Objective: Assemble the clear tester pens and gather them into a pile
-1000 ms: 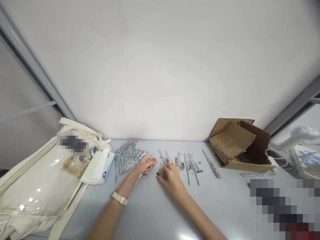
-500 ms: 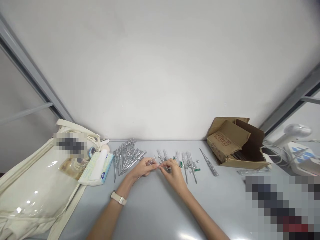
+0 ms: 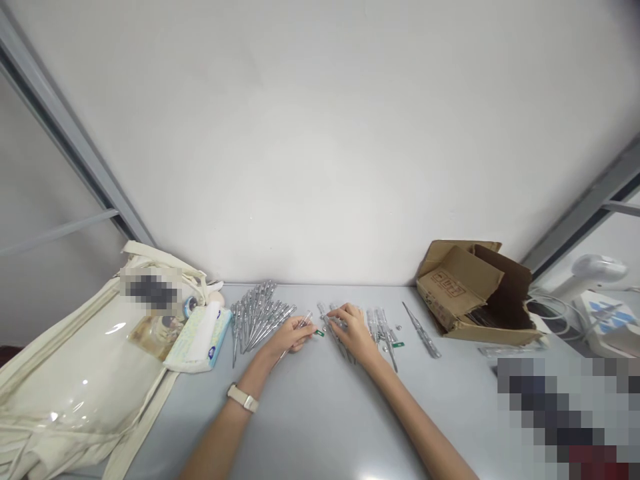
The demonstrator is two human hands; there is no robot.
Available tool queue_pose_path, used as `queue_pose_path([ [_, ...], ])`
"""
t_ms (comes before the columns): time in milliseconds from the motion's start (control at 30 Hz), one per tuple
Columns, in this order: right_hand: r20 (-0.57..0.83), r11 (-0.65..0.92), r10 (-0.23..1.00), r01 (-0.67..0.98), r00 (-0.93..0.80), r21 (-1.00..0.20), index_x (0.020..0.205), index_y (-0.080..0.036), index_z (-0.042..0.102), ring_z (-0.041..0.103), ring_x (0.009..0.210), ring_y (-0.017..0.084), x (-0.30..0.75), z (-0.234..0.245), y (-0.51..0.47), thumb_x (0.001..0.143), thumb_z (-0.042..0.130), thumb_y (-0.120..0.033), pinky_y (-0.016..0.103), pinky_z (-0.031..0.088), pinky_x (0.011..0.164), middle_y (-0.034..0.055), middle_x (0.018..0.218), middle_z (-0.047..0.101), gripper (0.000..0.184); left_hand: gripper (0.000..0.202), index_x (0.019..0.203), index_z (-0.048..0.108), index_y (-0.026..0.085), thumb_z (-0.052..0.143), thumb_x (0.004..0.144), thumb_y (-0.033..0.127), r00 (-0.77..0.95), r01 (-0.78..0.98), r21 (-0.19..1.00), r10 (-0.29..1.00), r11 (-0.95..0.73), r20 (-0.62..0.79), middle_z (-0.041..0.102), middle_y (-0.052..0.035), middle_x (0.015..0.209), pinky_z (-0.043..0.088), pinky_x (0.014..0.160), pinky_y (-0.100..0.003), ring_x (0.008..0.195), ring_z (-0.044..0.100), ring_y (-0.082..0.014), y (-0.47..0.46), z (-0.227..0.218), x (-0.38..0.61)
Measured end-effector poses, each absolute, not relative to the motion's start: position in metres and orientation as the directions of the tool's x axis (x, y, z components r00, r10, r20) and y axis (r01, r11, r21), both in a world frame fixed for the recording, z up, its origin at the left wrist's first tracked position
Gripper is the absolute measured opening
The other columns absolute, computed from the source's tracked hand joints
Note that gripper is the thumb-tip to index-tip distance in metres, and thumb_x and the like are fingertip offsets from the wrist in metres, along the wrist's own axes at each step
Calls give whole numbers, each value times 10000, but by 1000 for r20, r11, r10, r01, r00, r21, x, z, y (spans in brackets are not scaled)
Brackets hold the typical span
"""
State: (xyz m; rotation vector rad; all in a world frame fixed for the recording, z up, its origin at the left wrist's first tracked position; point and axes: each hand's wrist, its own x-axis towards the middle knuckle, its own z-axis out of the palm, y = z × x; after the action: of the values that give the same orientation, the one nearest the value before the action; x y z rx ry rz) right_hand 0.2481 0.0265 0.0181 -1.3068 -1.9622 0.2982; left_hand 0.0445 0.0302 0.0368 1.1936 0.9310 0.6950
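Thus far, most of the clear-handled test screwdrivers (image 3: 257,317) lay gathered in a close, fanned group at the left of the grey table (image 3: 320,427). A smaller, looser row of screwdrivers (image 3: 380,327) lay to the right, with small metal parts (image 3: 399,327) and a small green piece (image 3: 397,345) scattered beside it, so that part of the lot remained ungathered. A single screwdriver (image 3: 421,331) lay apart, further right. The left hand (image 3: 290,335), narrowly closed, held one screwdriver (image 3: 303,324) between fingers and palm, its shaft running down past the heel of the hand. The right hand (image 3: 353,330), fingers spread, lay over several shafts; whether it gripped them could not be told. Another small green piece (image 3: 319,333) lay between the hands. An open cardboard box (image 3: 457,283) stood beyond the row.
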Motion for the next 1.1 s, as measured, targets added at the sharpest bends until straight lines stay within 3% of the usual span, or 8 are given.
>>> queue_pose_path([
  [233,435,492,841,788,-321,-370,1009,-208,660,514,931,228,238,21,44,860,612,-190,362,377,837,76,969,567,158,395,756,544,154,733,721,499,463,28,967,854,254,-238,347,102,505,78,396,-231,391,174,-14,31,34,43],
  [433,396,468,863,794,-314,-389,921,-203,674,519,914,219,235,20,48,833,618,-150,358,379,831,73,953,579,117,366,741,552,154,723,743,477,486,6,967,845,255,-225,288,111,480,82,395,-230,399,161,-22,32,31,41],
  [533,385,462,875,743,-294,-483,854,-191,665,549,913,216,235,26,44,821,616,-142,384,392,860,68,936,613,77,373,753,559,147,726,739,480,475,0,965,849,263,-231,340,96,520,82,400,-229,401,167,-14,32,31,41],
  [600,370,440,895,634,-250,-636,842,-191,662,586,893,205,236,32,41,824,620,-188,393,416,872,55,907,650,46,375,769,563,144,732,734,477,463,-21,964,857,264,-225,383,83,558,89,405,-227,407,180,-10,32,32,41],
  [700,265,315,945,310,-193,-897,884,-177,661,651,819,190,240,40,35,818,638,-333,362,496,805,57,861,702,172,376,789,562,144,747,720,464,450,-49,961,865,273,-223,428,69,599,90,411,-224,416,189,-6,31,35,42],
  [800,139,154,963,46,-229,-987,921,-156,670,682,784,193,247,42,26,766,686,-440,336,538,745,82,862,725,324,381,798,556,145,756,712,458,449,-50,959,864,279,-227,435,70,594,85,411,-225,411,189,-4,29,37,44],
  [867,108,116,963,17,-246,-993,929,-159,685,682,798,194,252,41,18,750,703,-449,328,540,748,83,868,728,341,385,791,552,146,756,710,463,451,-38,962,864,270,-225,412,81,568,80,408,-225,405,189,-6,29,38,45],
  [1100,174,209,967,191,-185,-959,952,-172,710,644,769,181,255,35,1,812,636,-433,321,521,756,58,814,701,305,423,748,531,161,747,694,521,428,28,977,881,213,-204,337,110,489,100,391,-213,384,198,-18,30,35,48],
])
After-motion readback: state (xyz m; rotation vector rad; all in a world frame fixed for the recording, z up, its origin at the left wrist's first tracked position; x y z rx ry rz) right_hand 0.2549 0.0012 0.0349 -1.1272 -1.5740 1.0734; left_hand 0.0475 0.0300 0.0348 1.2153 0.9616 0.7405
